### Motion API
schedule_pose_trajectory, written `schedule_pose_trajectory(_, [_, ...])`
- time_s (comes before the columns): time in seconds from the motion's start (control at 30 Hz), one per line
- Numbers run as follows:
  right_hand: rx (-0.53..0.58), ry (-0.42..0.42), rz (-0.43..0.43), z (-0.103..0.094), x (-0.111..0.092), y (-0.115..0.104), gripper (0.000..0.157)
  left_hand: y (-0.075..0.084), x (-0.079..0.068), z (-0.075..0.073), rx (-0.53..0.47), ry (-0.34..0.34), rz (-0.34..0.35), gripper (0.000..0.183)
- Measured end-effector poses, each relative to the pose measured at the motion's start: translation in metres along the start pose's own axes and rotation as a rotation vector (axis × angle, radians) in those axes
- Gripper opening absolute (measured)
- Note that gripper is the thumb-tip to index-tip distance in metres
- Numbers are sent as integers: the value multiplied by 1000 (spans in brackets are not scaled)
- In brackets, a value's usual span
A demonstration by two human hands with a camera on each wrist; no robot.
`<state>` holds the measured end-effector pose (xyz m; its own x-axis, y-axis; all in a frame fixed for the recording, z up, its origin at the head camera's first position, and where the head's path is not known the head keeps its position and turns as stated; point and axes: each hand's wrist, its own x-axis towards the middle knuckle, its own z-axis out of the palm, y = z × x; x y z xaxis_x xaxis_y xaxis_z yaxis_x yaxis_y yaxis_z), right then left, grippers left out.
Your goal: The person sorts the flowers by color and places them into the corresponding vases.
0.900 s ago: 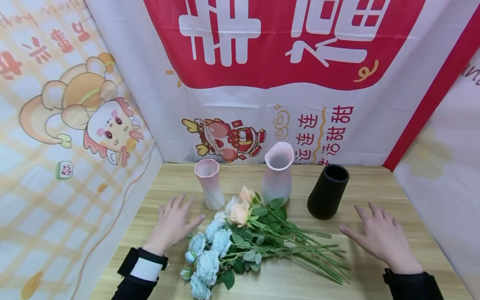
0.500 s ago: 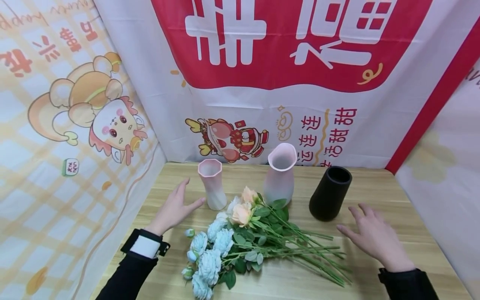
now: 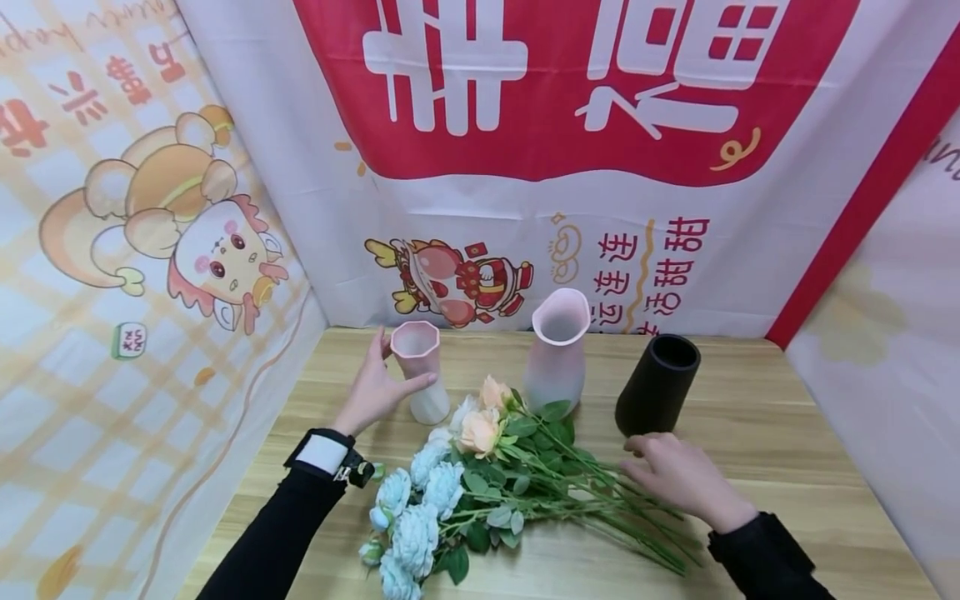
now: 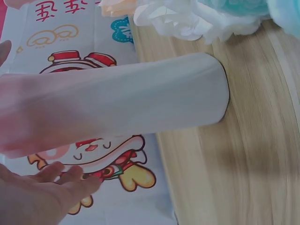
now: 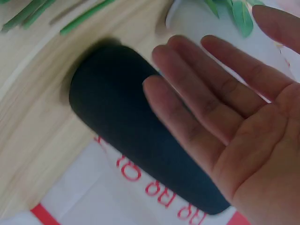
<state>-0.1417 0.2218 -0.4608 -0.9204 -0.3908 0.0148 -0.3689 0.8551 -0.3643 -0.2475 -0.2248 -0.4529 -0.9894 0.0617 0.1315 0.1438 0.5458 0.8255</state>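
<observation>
My left hand (image 3: 375, 387) is around the small pink-and-white vase (image 3: 427, 402), thumb on the near side and fingers behind the rim. In the left wrist view, a gap shows between the fingers (image 4: 70, 187) and this vase. My right hand (image 3: 682, 477) is over the stem ends (image 3: 637, 517), just in front of the black vase (image 3: 649, 398). Seen from the right wrist, its fingers are extended beside the black vase, with no grip on it. Pale blue flowers (image 3: 416, 533) and peach roses (image 3: 480, 428) lie in a leafy bunch on the table.
Between the other two vases stands a taller pink-to-lilac vase (image 3: 555, 367), with leaves close to its base. A printed cloth (image 3: 465, 200) hangs behind the wooden table (image 3: 780, 417), and patterned sheets enclose both sides.
My left hand has moved forward and right to the small vase. My right hand has moved left from the table's right side to the stem ends by the black vase.
</observation>
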Motion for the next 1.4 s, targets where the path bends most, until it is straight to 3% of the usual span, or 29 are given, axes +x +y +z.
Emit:
schedule_pose_trajectory(0.2, [-49, -9, -76, 10, 17, -6, 19, -9, 11, 9, -113, 27, 7, 128])
schedule_pose_trajectory(0.33, [-96, 40, -125, 17, 29, -13, 10, -14, 19, 14, -166, 54, 38, 113])
schedule_pose_trajectory(0.47, [-143, 57, -169, 24, 38, -20, 6, -18, 23, 17, -156, 62, 66, 96])
schedule_pose_trajectory(0.8, [-211, 73, -288, 36, 52, -31, 24, -17, 30, 21, -267, 41, 29, 90])
schedule_pose_trajectory(0.93, [-226, 47, -296, 43, 55, -32, 24, -15, 34, 22, -299, 32, 19, 89])
schedule_pose_trajectory(1.17, [-233, 82, -283, 56, 59, -37, 26, -15, 37, 21, -253, 14, 23, 87])
schedule_pose_trajectory(1.4, [-155, 39, -193, 58, 61, -41, 28, -17, 38, 20, -218, -8, 38, 84])
